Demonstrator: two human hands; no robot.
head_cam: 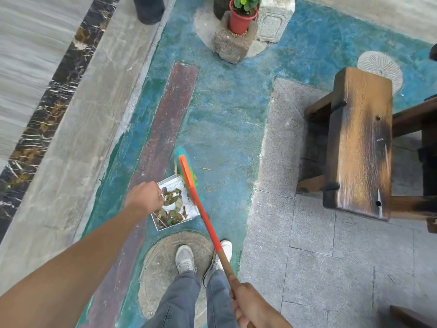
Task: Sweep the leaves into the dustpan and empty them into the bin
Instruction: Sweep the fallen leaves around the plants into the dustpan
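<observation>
A metal dustpan (192,210) rests on the blue painted ground ahead of my feet, holding several brown and green leaves (172,205). My left hand (143,197) is closed over the dustpan's left side, its handle hidden under the fist. The broom (189,176) has an orange head with green and teal bristles touching the dustpan's far right edge; its orange and wooden stick runs back to my right hand (250,304), which grips it at the bottom. One thin yellow leaf (205,168) lies on the ground just right of the broom head. No bin is clearly in view.
A dark wooden bench (359,143) stands at the right on grey paving. A red flowerpot (241,18) sits on a stone block (233,47) ahead. A dark round object (149,8) stands at the top left by a raised stone kerb (78,143). My shoes (185,258) stand on a round stone.
</observation>
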